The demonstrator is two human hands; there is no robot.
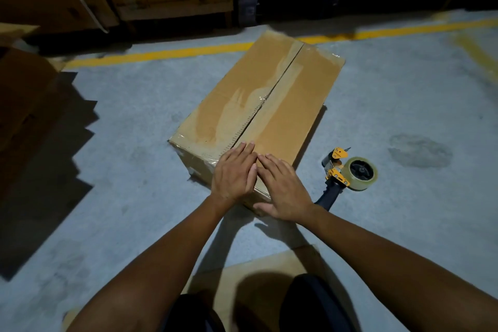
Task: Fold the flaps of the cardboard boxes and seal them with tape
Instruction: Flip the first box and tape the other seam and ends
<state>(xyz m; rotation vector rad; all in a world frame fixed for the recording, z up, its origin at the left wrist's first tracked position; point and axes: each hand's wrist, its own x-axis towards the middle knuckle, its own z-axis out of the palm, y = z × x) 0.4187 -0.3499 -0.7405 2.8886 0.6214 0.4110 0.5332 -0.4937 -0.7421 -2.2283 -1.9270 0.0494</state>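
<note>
**While the near end is pressed: box closed, tape on**

Since both flaps lie shut, the cardboard box point(269, 105) on the floor point(129, 148) looks nearly finished. Clear tape point(272, 94) runs along its centre seam. The left grip point(233, 172) and right grip point(283, 188) press flat on the seam's near end, fingers straight and holding nothing. The tape dispenser point(347, 170) lies on the floor just beside the box's near right corner. Judgement: only smoothing remains here. Another carton point(24, 94) at the floor's left edge is too dim to tell its state.
</note>
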